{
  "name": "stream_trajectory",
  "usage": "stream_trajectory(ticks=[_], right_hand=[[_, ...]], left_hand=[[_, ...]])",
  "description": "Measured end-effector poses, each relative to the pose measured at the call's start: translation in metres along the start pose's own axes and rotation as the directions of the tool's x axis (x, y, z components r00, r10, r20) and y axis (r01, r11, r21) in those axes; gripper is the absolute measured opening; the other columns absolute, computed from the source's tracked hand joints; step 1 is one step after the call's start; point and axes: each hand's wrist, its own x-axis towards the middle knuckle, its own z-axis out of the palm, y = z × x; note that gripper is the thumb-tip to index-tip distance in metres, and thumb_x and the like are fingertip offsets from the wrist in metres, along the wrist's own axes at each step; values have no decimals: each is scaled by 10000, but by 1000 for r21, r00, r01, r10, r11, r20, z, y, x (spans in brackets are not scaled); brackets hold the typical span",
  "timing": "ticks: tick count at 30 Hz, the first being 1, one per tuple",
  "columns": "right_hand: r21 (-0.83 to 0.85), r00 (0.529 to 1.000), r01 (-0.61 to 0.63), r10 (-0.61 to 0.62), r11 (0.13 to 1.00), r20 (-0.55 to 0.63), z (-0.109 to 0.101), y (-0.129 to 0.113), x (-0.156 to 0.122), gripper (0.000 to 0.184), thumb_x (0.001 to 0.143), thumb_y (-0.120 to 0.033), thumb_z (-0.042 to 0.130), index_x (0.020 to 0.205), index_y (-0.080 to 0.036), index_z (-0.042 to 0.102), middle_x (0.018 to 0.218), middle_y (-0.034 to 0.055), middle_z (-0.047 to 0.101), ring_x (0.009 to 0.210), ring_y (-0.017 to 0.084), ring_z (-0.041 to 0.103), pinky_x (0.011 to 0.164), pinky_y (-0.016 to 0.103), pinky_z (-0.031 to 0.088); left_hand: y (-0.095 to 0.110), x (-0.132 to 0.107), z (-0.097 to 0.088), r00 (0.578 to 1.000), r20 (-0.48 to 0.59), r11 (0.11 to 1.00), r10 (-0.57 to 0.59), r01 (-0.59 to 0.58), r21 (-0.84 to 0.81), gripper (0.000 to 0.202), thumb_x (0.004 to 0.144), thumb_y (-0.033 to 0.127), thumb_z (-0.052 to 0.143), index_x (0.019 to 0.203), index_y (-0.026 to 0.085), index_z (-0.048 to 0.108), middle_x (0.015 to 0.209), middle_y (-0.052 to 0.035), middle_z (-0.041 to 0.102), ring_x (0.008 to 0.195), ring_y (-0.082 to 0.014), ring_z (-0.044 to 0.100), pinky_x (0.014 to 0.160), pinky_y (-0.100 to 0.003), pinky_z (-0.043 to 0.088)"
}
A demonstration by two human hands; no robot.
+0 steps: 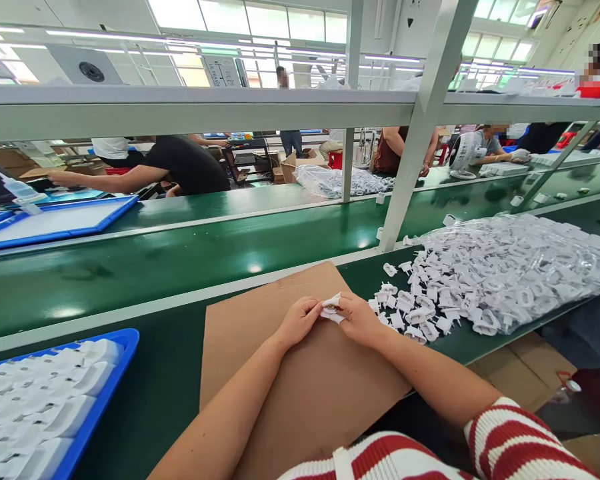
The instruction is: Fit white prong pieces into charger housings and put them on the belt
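Note:
Over a sheet of brown cardboard (280, 373), my two hands meet at a small white plastic part (334, 311). My left hand (300, 321) pinches its left end between thumb and finger. Curled round the other end, my right hand (359, 319) covers much of it. A small metallic bit shows between the fingertips, too small to name. Just right of my right hand lies a heap of loose white plastic parts (423, 307), spilling from a clear plastic bag (545, 273).
At the lower left stands a blue tray (130, 343) with rows of white housings. A green conveyor belt (190, 260) runs beyond the cardboard. A slanted metal post (410, 160) rises near the bag, under a shelf (195, 113). Other people sit across the belt, near a white fan (464, 155).

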Motion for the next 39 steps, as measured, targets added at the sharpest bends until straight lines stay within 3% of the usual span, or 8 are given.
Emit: stream_trajectory(ticks=[3,10,16,26,33,39], right_hand=[[-1,1000,4,-4,1000,-10,1,-1,0,366,815,-7,637,1073,-245,743,950,26,673,896,188,621,803,297,495],[-22,999,29,-29,999,14,3,-8,4,234,887,-52,667,1010,-235,743,933,30,670,935,195,636,820,290,494],[-141,996,82,-78,987,34,6,-7,10,183,832,-16,647,869,-193,675,863,21,621,837,179,589,723,273,435],[-263,974,224,-204,938,100,8,-12,16,169,830,-101,662,974,-189,670,984,63,695,929,212,600,783,293,458],[-315,959,282,-258,906,115,5,-16,22,226,876,-130,647,1097,-171,672,1049,85,715,1018,232,629,900,313,483],[-310,965,249,-209,917,157,4,-16,24,231,925,-173,624,1148,-155,686,1094,93,724,1058,246,646,889,320,485]], left_hand=[[-1,-1,-1,1000,-16,1000,-16,16,4,456,1028,586,492,923,218,741,947,-68,741,944,-255,648,883,-371,506],[-1,-2,-7,1000,21,999,-14,13,35,506,1023,640,488,937,214,746,988,-83,741,957,-261,658,902,-377,517],[-3,1,-13,999,43,998,-5,2,63,532,1010,672,492,916,207,734,942,-86,738,930,-265,666,893,-374,523],[-6,0,-15,990,-69,992,-124,123,-7,608,914,773,597,854,185,736,810,-39,679,804,-228,605,750,-314,483],[-17,1,-26,955,-158,964,-251,261,46,569,777,687,714,1043,188,772,1050,-68,790,1035,-319,702,907,-377,553],[-29,3,-29,947,-216,966,-236,253,53,521,731,612,762,1050,200,775,1140,-79,795,1115,-347,716,983,-433,577]])
